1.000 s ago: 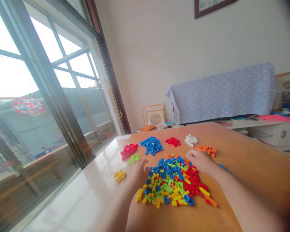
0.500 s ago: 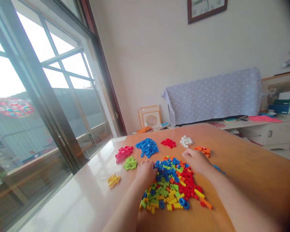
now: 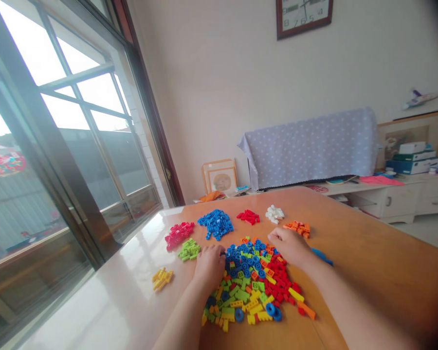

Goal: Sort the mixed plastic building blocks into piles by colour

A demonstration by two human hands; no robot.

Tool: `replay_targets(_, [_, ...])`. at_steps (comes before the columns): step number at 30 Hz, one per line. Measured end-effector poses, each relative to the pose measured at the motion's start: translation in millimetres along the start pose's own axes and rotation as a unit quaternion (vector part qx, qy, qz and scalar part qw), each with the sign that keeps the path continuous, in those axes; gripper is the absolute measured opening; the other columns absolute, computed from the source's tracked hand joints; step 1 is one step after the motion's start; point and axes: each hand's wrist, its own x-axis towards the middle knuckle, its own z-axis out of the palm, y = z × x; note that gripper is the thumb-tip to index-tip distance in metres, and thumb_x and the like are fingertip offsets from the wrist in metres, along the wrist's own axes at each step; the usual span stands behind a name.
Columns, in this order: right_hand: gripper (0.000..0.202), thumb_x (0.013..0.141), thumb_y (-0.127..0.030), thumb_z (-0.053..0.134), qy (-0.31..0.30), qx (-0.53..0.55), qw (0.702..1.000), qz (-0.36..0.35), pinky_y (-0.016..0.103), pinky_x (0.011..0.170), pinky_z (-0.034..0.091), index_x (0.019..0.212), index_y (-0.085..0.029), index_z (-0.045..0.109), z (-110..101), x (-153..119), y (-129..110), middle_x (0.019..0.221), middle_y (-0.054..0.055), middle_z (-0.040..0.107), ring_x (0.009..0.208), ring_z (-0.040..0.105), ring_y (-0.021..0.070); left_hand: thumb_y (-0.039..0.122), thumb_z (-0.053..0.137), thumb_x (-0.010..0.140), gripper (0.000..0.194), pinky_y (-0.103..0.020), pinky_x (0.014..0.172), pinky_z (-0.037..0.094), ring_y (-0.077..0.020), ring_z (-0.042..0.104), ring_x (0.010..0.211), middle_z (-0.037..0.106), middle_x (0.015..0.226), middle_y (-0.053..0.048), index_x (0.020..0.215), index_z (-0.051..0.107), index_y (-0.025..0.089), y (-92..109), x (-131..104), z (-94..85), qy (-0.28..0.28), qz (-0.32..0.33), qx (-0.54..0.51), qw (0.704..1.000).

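Note:
A large mixed heap of toy building bricks (image 3: 246,287) in blue, green, yellow, red and orange lies on the table in front of me. My left hand (image 3: 209,265) rests at the heap's left edge, fingers curled down beside the blue pieces; its fingertips are partly hidden. My right hand (image 3: 289,244) is closed at the heap's upper right, just below a small orange pile (image 3: 298,228). Whatever is inside its fingers does not show. Left of my left hand sit a light green pile (image 3: 189,249) and a yellow pile (image 3: 162,279).
Further back on the wooden table (image 3: 365,262) are a pink pile (image 3: 179,235), a blue pile (image 3: 215,224), a red pile (image 3: 248,217) and a white pile (image 3: 274,214). Blue pieces (image 3: 321,256) lie partly behind my right forearm. A glass window stands to the left.
The camera view has turned slightly right, so the scene sits further left. Both hands stay in nearly the same places around the heap, and the piles look unchanged.

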Motion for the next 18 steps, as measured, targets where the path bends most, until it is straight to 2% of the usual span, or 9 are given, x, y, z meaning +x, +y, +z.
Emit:
replay_targets(5, [0.032,0.089,-0.044,0.047,-0.018,-0.006,1.0,-0.009,0.025,0.056,0.03,0.071,-0.021,0.059,2.9,-2.7,-4.5,0.062,-0.001,0.061,0.062,0.054,0.0147,0.02,0.051,0.088,0.03,-0.031,0.092,0.043,-0.0223,0.059,0.109,0.067,0.116,-0.009,0.116,0.063,0.022,-12.4,0.0,2.9,0.049,0.025,-0.09,0.994])
replay_targets(9, [0.033,0.089,-0.045,0.047,-0.026,-0.012,1.0,-0.006,0.025,0.056,0.03,0.069,-0.021,0.057,6.7,-2.3,-4.1,0.06,-0.002,0.059,0.059,0.052,0.0141,0.017,0.052,0.088,0.031,-0.028,0.085,0.046,-0.0185,0.061,0.1,0.065,0.115,-0.008,0.117,0.059,0.021,-16.0,-1.7,4.1,0.071,0.026,-0.152,0.986])
replay_targets(12, [0.033,0.089,-0.045,0.047,-0.027,-0.006,1.0,-0.01,0.025,0.056,0.031,0.069,-0.021,0.057,7.3,-2.8,-4.0,0.06,-0.002,0.059,0.058,0.051,0.0139,0.013,0.055,0.084,0.03,-0.026,0.082,0.046,-0.0169,0.061,0.094,0.064,0.109,-0.007,0.113,0.061,0.02,-14.7,-1.9,2.9,0.084,0.014,-0.163,0.983])
replay_targets(18, [0.033,0.09,-0.045,0.047,-0.031,0.005,0.999,-0.013,0.024,0.056,0.031,0.07,-0.021,0.058,2.1,-7.9,-9.6,0.061,-0.001,0.06,0.06,0.052,0.0142,0.005,0.056,0.075,0.025,-0.025,0.081,0.045,-0.0153,0.059,0.089,0.064,0.098,-0.004,0.091,0.068,0.019,-12.9,-0.5,-3.3,0.08,0.005,-0.153,0.985])
